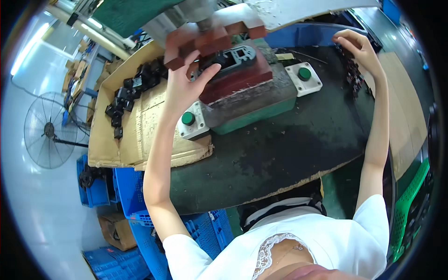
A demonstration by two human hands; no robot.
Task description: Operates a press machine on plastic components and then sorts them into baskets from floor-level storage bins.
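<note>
My left hand reaches into a press, thumb and fingers around a black plastic part; its far fingertips are partly hidden. That part lies on the dark red lower block, beside a grey, rounded plate with cut-outs. Just above hangs the press's brownish-red upper block, smeared by motion. At the far right, my right hand bends its fingers together over a heap of small dark pieces. Whatever is between those fingertips is too small to make out.
White boxes with green push buttons, one left and one right, flank the press base. An open cardboard box holds several black parts at left. A blue bin stands behind; a fan is far left.
</note>
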